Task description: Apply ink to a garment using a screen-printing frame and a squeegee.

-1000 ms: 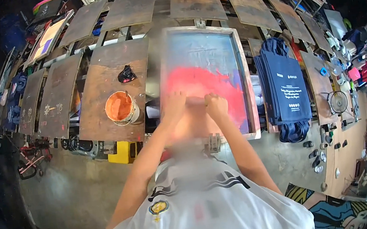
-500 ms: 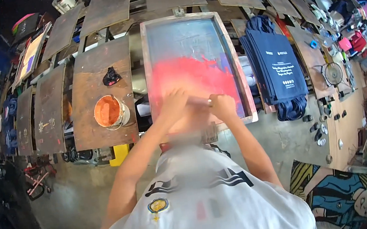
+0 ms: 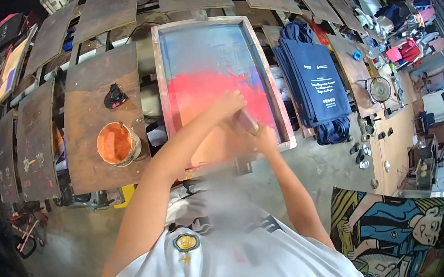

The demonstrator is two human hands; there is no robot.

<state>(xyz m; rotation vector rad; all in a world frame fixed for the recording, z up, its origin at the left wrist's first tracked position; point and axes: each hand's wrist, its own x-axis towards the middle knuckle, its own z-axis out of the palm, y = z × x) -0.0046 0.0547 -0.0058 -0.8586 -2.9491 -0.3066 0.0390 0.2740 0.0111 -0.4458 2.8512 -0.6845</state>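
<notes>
A wooden-framed printing screen lies in front of me, with red ink spread over the middle of its mesh and a paler orange area nearer me. Both hands grip a squeegee, slanted over the right half of the screen. My left hand is closed around its far end. Closed around the near end is my right hand, low and close to the right side of the frame. A blur at the lower middle hides part of the screen's near edge.
Left of the screen, a bucket of orange-red ink and a crumpled black bag sit on a wooden board. Dark blue tote bags lie stacked on the right. Past them is a small fan. More boards line the far side.
The squeegee has swung from nearly level to a steep slant. My left hand has moved forward and right over the screen, while my right hand has come slightly nearer me. The whole view has shifted.
</notes>
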